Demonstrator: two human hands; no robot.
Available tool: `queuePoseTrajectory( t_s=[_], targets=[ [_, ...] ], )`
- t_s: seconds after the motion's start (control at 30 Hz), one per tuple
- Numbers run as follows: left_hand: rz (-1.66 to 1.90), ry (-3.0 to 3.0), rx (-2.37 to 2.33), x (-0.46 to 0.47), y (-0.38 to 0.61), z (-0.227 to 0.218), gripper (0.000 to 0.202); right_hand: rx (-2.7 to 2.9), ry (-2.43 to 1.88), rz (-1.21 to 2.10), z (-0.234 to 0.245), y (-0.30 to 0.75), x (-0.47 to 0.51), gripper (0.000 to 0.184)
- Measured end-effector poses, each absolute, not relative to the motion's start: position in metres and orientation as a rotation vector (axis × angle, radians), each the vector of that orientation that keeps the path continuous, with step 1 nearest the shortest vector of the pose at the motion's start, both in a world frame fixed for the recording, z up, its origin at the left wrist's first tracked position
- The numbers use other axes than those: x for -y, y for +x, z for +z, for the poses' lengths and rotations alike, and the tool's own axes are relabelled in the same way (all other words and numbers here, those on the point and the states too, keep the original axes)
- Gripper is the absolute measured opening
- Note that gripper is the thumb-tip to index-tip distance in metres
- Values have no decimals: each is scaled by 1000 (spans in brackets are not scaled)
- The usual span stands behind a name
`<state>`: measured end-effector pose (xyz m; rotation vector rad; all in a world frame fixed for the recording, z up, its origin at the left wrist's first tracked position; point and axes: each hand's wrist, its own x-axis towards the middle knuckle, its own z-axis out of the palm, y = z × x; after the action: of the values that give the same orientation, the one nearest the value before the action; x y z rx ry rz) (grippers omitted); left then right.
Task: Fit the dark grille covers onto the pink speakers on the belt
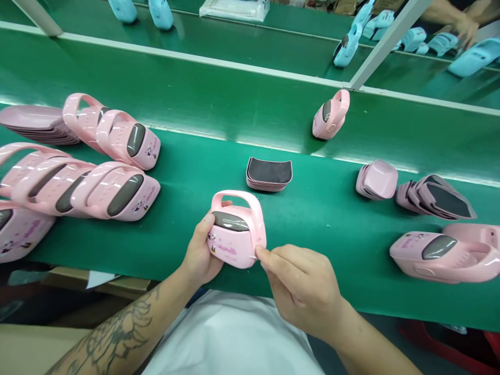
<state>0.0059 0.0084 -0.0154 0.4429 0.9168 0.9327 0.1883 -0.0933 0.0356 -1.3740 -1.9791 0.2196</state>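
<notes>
Stacked pink panels (269, 174) sit beyond the pink case (238, 240) in the left hand (200, 250).

Factory assembly line, green conveyor belt (195, 109)

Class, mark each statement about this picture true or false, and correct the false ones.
1. The left hand grips a pink case. True.
2. The right hand holds the case's handle. False: its fingertips are at the case's lower right edge.
3. The nearer belt is green. True.
4. The cases on the far belt are pink. False: they are light blue.
5. A co-worker's hand shows at top right. True.
</notes>
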Motion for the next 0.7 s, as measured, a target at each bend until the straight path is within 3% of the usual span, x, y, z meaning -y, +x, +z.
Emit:
queuePoseTrajectory(
  t_s=[0.3,0.4,0.53,0.7],
  targets=[
    [841,630,-974,-5,-4,15,59,1510,-1632,511,25,201,99,26],
    [756,733,-976,4,1,22,53,1398,-1617,650,10,189,94,44],
    [722,1188,-1033,6,2,15,60,1281,-1630,749,3,187,88,52],
    [824,1906,-946,-6,4,-2,57,1470,-1749,665,29,205,105,39]
  ],
)
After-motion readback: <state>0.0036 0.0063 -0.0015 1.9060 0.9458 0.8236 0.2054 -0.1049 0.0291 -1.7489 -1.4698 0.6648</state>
